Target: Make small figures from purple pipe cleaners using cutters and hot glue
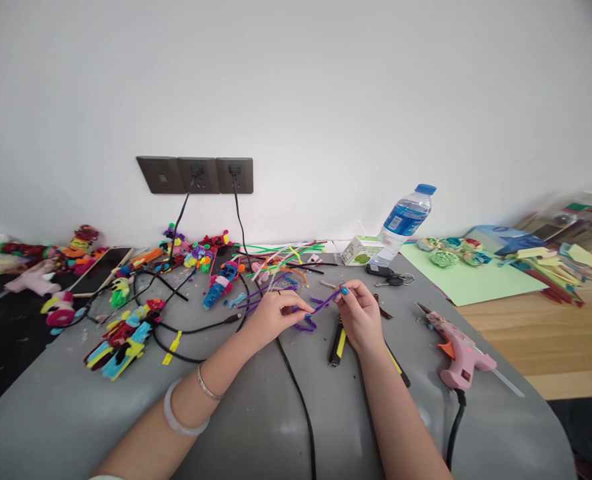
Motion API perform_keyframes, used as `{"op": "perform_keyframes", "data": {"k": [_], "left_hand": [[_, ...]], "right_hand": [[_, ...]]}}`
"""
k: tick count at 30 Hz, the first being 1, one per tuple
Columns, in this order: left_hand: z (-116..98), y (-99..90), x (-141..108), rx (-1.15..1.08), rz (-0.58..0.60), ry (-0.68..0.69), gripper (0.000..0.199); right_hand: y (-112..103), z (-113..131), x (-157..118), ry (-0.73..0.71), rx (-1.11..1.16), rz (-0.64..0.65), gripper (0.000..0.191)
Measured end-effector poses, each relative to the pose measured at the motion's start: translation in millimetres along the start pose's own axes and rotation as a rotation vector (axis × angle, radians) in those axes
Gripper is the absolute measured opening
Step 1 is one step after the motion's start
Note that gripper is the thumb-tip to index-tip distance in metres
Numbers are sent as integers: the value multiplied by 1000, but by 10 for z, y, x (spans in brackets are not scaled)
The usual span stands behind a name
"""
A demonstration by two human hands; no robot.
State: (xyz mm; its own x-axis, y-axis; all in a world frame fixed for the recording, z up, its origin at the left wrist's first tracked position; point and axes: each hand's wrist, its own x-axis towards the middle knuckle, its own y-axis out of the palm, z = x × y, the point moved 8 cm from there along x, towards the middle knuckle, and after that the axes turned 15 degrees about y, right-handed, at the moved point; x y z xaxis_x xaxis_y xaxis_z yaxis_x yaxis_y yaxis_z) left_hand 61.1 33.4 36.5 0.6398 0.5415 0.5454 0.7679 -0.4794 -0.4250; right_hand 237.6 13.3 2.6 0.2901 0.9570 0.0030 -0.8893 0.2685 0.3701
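Note:
Between my two hands stretches a purple pipe cleaner (pixel 325 303). My left hand (pixel 281 315) pinches its near end between thumb and forefinger. With thumb and fingertips closed, my right hand (pixel 360 311) grips the other end. Just below, a bent purple piece (pixel 305 325) hangs or lies; I cannot tell whether it joins the held one. More purple pipe cleaners (pixel 256 300) lie behind my left hand. Partly hidden under my right wrist is a black and yellow tool (pixel 338 341), its handles spread on the grey table (pixel 256 413).
A pink glue gun (pixel 463 353) lies at the right, its cord running forward. Behind stand a water bottle (pixel 403 223) and a small carton (pixel 361 251), near keys (pixel 395 277). Fuzzy colourful figures (pixel 126 340) and black cables (pixel 296 387) spread across the left. Green paper (pixel 496 280) holds folded flowers.

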Motion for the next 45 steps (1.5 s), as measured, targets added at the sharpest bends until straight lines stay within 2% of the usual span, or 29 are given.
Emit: {"op": "perform_keyframes", "data": {"k": [45], "left_hand": [[-24,35,2,-22,44,-48,12]], "right_hand": [[46,-2,-9,53,-33,47,25]]}}
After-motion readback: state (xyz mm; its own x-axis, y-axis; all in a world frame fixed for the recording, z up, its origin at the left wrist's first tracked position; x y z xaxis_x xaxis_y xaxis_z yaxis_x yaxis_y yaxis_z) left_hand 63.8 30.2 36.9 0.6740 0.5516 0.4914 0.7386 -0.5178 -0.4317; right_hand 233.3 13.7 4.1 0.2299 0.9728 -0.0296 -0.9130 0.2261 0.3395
